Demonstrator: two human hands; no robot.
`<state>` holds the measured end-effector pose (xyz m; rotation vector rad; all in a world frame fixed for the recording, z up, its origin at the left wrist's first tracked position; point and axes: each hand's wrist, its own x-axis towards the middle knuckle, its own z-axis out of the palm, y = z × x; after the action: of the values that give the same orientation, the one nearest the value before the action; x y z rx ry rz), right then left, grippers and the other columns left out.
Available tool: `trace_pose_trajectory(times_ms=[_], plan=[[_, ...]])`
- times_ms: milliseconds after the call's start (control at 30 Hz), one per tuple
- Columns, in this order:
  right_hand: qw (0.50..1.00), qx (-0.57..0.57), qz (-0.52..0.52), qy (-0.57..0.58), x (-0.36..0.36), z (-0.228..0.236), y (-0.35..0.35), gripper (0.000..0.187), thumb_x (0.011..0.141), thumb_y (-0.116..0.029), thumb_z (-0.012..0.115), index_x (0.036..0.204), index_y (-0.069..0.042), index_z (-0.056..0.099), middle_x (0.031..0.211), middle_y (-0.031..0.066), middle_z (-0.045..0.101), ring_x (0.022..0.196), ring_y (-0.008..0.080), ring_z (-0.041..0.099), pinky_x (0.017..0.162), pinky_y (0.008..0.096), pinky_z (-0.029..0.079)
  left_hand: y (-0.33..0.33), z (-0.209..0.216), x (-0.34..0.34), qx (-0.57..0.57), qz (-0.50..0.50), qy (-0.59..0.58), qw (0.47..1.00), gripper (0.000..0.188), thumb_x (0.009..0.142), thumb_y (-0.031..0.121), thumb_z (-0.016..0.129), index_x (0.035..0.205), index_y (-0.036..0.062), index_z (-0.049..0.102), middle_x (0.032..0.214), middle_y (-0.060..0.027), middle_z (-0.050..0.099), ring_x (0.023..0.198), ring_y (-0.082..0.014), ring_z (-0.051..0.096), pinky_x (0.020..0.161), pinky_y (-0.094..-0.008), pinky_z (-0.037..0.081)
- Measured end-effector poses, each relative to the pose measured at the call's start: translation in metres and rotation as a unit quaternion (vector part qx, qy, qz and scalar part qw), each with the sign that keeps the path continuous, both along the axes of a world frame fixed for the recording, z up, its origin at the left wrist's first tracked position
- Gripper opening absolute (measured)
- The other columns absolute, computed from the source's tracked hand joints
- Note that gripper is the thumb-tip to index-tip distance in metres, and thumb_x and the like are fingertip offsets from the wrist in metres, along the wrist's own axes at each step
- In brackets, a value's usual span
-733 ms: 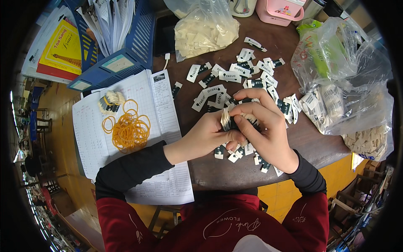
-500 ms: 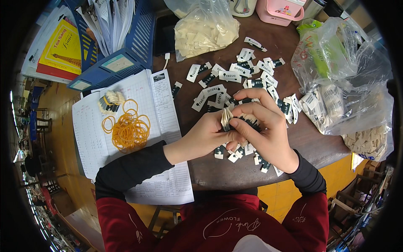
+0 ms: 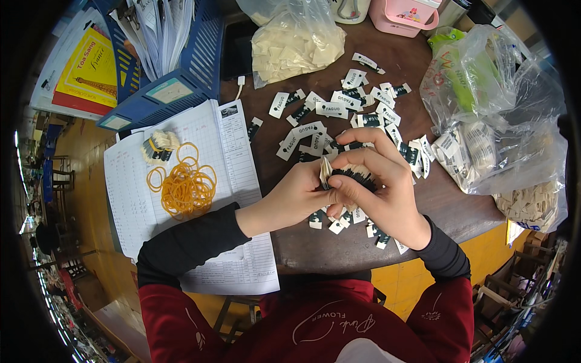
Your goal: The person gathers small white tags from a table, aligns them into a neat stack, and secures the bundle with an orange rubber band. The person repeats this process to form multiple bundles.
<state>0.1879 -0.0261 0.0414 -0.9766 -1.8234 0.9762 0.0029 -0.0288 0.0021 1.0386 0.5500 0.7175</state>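
Note:
A stack of small cream and dark green fabric labels (image 3: 354, 174) sits between my two hands, over the brown table. My left hand (image 3: 302, 192) grips it from the left, its fingers partly hidden behind the labels. From the right, my right hand (image 3: 387, 187) curls round the same stack, with thumb and fingers at the label edges. Loose white and dark green labels (image 3: 331, 109) lie scattered beyond and beneath both hands. To the left, on an open notebook (image 3: 130, 196), rest a banded bundle of labels (image 3: 160, 147) and a pile of yellow rubber bands (image 3: 189, 189).
A blue file rack (image 3: 166, 91) with papers stands at the far left. Beside it are a clear bag of cream labels (image 3: 296, 48) and a pink box (image 3: 402, 17). Clear plastic bags (image 3: 493, 115) with label bundles fill the right side, near the table's curved edge.
The labels between my fingers have shifted slightly, and the upright ones by my left fingers are bunched closer together. Both hands stay in nearly the same place.

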Motion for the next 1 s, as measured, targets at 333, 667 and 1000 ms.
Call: trace_pose_trajectory(times_ms=[333,667,1000], plan=[[1.0,0.029,0.0,-0.006,0.0003,-0.0023,0.0014,0.018,0.078,-0.002,0.077,0.095,0.002,0.07,0.112,0.0131,0.06,0.094,0.0244,0.065,0.078,0.0328,0.052,0.0008,0.0011,0.0004,0.007,-0.006,-0.022,1.0,0.021,0.096,0.019,0.067,0.094,-0.0001,0.06,0.081,-0.0054,0.065,0.065,-0.0094,0.059,0.059,-0.0244,0.048],[1.0,0.006,0.0,-0.001,-0.0002,0.0003,0.002,0.013,0.085,0.005,0.066,0.098,0.001,0.068,0.121,0.0117,0.058,0.104,0.0183,0.061,0.085,0.0291,0.05,0.0006,-0.0012,0.0002,0.019,-0.002,-0.02,1.0,0.017,0.097,0.016,0.066,0.096,0.0004,0.06,0.081,-0.0052,0.065,0.065,-0.0092,0.058,0.06,-0.0249,0.048],[1.0,0.016,0.004,0.003,0.0,-0.0006,0.0005,0.018,0.079,0.001,0.074,0.096,0.0,0.069,0.113,0.0136,0.06,0.094,0.0243,0.065,0.076,0.032,0.053,0.0012,0.0032,-0.0008,0.009,-0.008,0.014,1.0,0.019,0.098,0.018,0.065,0.097,0.0015,0.055,0.081,-0.0043,0.064,0.066,-0.0087,0.058,0.061,-0.0248,0.047]])
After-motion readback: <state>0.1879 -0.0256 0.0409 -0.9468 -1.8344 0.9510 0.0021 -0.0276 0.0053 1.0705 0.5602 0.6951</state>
